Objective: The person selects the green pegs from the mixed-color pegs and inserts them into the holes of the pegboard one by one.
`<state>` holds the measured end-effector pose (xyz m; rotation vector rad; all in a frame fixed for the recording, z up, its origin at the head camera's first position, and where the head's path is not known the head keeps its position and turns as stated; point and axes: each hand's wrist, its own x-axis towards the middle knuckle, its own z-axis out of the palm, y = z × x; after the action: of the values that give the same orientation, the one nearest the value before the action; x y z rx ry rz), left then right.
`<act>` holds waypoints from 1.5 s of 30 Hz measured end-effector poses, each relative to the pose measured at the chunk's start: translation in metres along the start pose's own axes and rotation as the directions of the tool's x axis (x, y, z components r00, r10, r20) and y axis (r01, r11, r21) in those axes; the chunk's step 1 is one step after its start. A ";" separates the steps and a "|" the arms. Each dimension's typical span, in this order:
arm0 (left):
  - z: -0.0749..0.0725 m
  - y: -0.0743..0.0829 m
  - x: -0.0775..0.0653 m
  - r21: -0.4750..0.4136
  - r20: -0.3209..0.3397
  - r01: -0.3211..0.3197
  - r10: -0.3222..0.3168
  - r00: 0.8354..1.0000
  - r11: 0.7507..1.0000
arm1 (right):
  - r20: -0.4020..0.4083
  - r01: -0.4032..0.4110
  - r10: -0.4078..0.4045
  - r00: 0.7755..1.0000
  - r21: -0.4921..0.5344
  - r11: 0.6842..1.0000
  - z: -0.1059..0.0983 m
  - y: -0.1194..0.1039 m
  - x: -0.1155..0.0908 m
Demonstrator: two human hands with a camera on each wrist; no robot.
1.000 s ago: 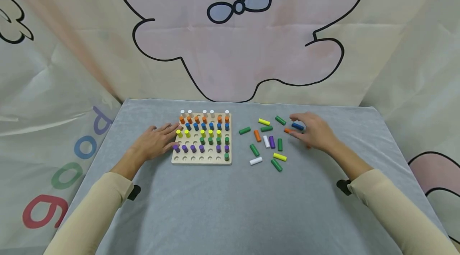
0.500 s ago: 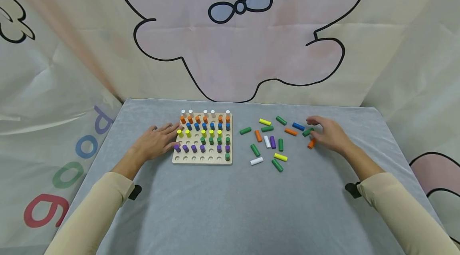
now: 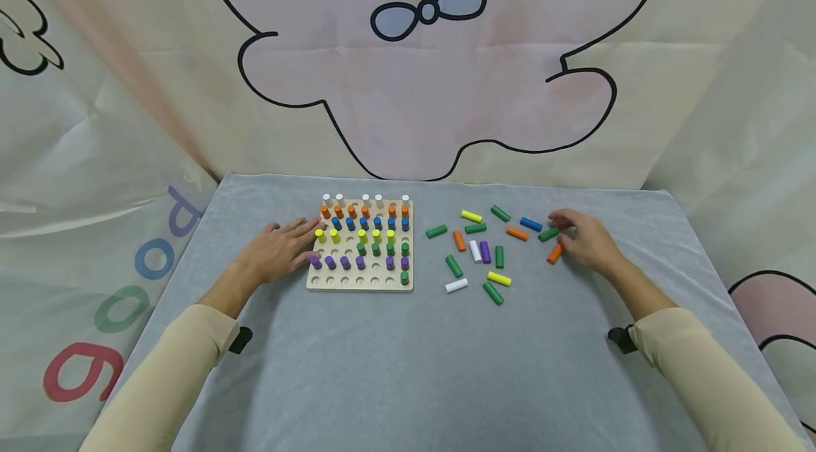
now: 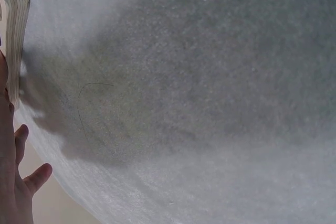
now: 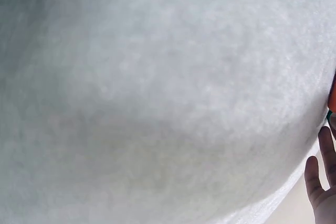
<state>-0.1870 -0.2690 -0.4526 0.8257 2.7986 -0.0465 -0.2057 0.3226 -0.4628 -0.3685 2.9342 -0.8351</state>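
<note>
Resting against the left edge of the pegboard (image 3: 360, 289), the left hand (image 3: 277, 250) lies flat with fingers loosely spread, gripping nothing; the board sits just to its right. The right hand (image 3: 586, 243) is half open, fingers bent, well apart from the board. At its fingertips lies a green peg (image 3: 548, 234); whether thumb and finger pinch it or only touch it, cannot tell. An orange peg (image 3: 554, 253) lies just on the near side of the green one, below the same fingers.

Progress, by judgement: more than half done. Standing pegs form colour rows to the right of the left hand: white, orange, blue, yellow, green, purple. Most rows show gaps; green looks least complete. The row nearest the person holds one green peg, right end, other visible holes bare. Left to place: loose pegs (image 3: 499, 257) scattered on the cloth (image 3: 408, 367) leftward of the right hand, many of them green.
</note>
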 end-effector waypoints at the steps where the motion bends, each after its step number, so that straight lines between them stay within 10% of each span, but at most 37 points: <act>1: 0.000 0.000 0.000 -0.001 0.000 -0.001 0.001 1.000 1.000 | 0.000 -0.003 0.003 1.000 -0.005 1.000 0.000 0.000 0.000; 28: -0.001 0.000 0.002 0.000 0.003 -0.011 0.011 1.000 1.000 | 0.072 0.016 -0.009 0.997 -0.089 0.996 -0.005 -0.005 0.001; 45: -0.001 0.000 0.001 0.008 0.016 -0.004 0.004 1.000 1.000 | -0.023 0.241 -0.246 0.969 -0.128 0.962 -0.011 -0.049 -0.001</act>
<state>-0.1880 -0.2681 -0.4515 0.8296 2.7834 -0.0632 -0.1957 0.2883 -0.4272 -0.7438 3.0271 -0.6898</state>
